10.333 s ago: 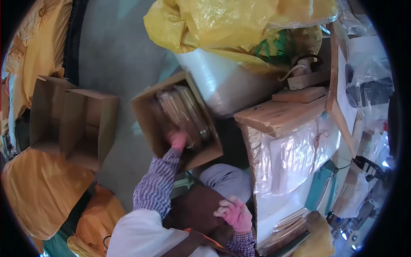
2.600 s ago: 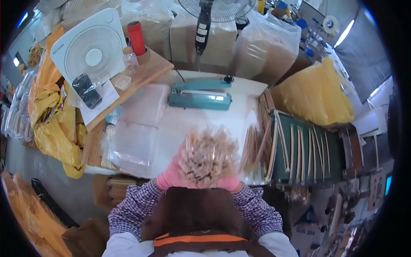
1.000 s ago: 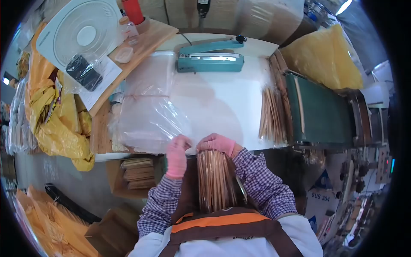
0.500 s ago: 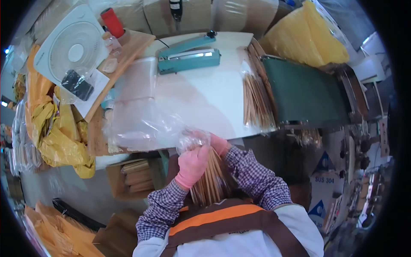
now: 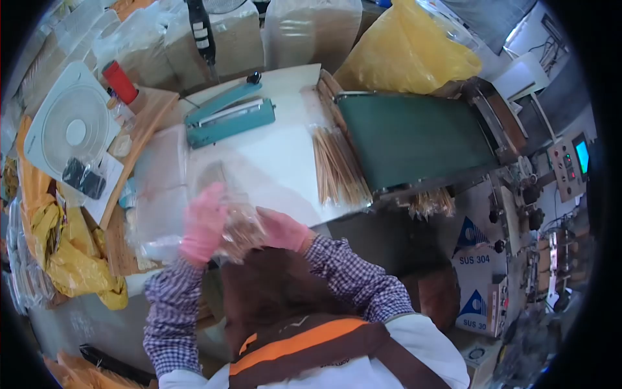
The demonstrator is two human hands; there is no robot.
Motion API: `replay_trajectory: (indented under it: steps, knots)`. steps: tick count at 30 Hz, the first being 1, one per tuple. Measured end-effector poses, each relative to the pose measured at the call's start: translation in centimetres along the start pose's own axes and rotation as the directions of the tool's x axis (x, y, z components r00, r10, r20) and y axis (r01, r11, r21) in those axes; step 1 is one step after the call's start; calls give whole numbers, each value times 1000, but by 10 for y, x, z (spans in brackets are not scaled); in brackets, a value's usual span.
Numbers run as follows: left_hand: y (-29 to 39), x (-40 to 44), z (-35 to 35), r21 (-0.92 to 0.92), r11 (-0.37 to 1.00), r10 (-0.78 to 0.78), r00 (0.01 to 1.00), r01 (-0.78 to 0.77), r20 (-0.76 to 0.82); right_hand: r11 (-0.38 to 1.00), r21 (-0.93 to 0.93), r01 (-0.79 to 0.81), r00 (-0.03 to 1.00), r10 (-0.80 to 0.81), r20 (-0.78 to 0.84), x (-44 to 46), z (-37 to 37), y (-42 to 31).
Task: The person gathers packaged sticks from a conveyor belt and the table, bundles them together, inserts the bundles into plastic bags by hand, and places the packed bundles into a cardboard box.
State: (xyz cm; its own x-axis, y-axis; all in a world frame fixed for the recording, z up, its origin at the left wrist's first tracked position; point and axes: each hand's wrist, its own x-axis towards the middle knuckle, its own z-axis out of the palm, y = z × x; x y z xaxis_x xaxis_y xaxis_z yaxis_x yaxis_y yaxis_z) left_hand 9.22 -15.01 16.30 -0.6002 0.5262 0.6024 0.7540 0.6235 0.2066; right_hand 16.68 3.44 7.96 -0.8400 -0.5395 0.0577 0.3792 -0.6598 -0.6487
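Observation:
A clear plastic bag of thin wooden sticks (image 5: 241, 228) is between my two hands over the table's front edge, blurred by motion. My left hand (image 5: 206, 223), in a pink glove, grips the bag's left side. On the other side my right hand (image 5: 283, 230), gloved in pink too, closes on its right edge; some fingertips are hidden behind the bag. Flat clear plastic bags (image 5: 159, 188) lie left of my hands. Beyond them on the white table (image 5: 278, 152) stands a teal bag sealer (image 5: 231, 122), its arm raised.
Filled stick bags (image 5: 338, 165) lie at the table's right end, beside a green conveyor belt (image 5: 414, 139). A wooden board (image 5: 139, 139) at left carries a white fan (image 5: 71, 120) and a red cylinder (image 5: 120, 81). Yellow plastic (image 5: 71, 249) hangs at the left.
The bag of sticks has moved from against my chest forward and leftward to the table edge, with both hands on it. My view has turned right.

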Motion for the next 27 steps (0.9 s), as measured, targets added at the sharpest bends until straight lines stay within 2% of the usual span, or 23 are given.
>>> replay_trajectory:
  steps: [1, 2, 3, 4, 5, 6, 7, 8, 9, 10, 13, 14, 16, 17, 18, 19, 20, 22, 24, 25, 27]
  knots:
    - [11, 19, -14, 61, 998, 6, 996, -11, 90, 913, 378, -156, 983, 105, 150, 12, -13, -21]
    - [34, 38, -42, 123, 992, 9, 983, -32, 185, 955, -180, -234, 971, 220, -96, 10, -32, -48]
    - [47, 46, -53, 183, 982, 2, 960, -55, 279, 671, -638, -379, 915, 167, -368, 1, -54, -74]
    - [47, 46, -43, 65, 997, 12, 953, -33, 304, 293, -776, -559, 771, -160, -616, -1, -72, -87]
    - [44, 38, -28, -55, 998, 19, 942, -1, 334, -72, -641, -764, 570, -540, -619, -4, -90, -97]
    - [32, 21, -3, -166, 982, -19, 913, 95, 407, 20, -585, -811, 450, -618, -644, -10, -110, -111]
    - [31, 8, 21, -252, 946, -99, 923, 203, 373, 114, -530, -840, 323, -680, -658, -12, -128, -124]
    - [27, -11, 44, -188, 954, -118, 870, 233, 478, 31, -398, -917, 255, -722, -643, -8, -140, -127]
    - [28, -36, 68, -242, 922, -172, 878, 304, 447, -40, -249, -968, 191, -761, -620, -6, -149, -122]
    - [28, -57, 86, -211, 917, -186, 831, 338, 524, -103, -88, -991, 135, -799, -587, -4, -154, -115]
    - [45, -66, 73, -191, 884, -265, 794, 427, 548, -166, -260, -951, 305, -623, -720, 3, -138, -105]
    - [42, -75, 67, -138, 921, -247, 821, 364, 514, -222, -372, -901, 419, -669, -614, -5, -148, -86]
    - [31, -101, 58, -16, 970, -210, 875, 241, 437, -300, -324, -897, 442, -625, -644, -18, -157, -60]
    - [22, -120, 64, -124, 899, -339, 848, 420, 407, -338, -306, -890, 454, -606, -653, -22, -154, -53]
    - [11, -143, 73, -237, 786, -463, 798, 571, 387, -378, -332, -864, 504, -647, -573, -29, -151, -49]
    - [-11, -147, 78, -271, 761, -477, 792, 589, 381, -354, -332, -874, 485, -616, -620, -30, -145, -53]
    - [-17, -118, 69, -348, 681, -539, 763, 644, 356, -342, -323, -883, 468, -574, -672, -30, -137, -62]
    - [-4, -42, 36, -553, 460, -684, 674, 695, 278, -292, -336, -895, 441, -482, -757, -45, -128, -62]
    - [27, -30, 16, -419, 701, -553, 811, 577, 190, -188, -380, -906, 424, -396, -815, -53, -123, -68]
    - [36, -24, 11, -341, 803, -468, 871, 489, 149, -201, -353, -914, 405, -384, -830, -56, -115, -69]
    - [40, -85, 63, -89, 911, -323, 831, 403, 453, -247, -312, -918, 386, -362, -849, -70, -92, -54]
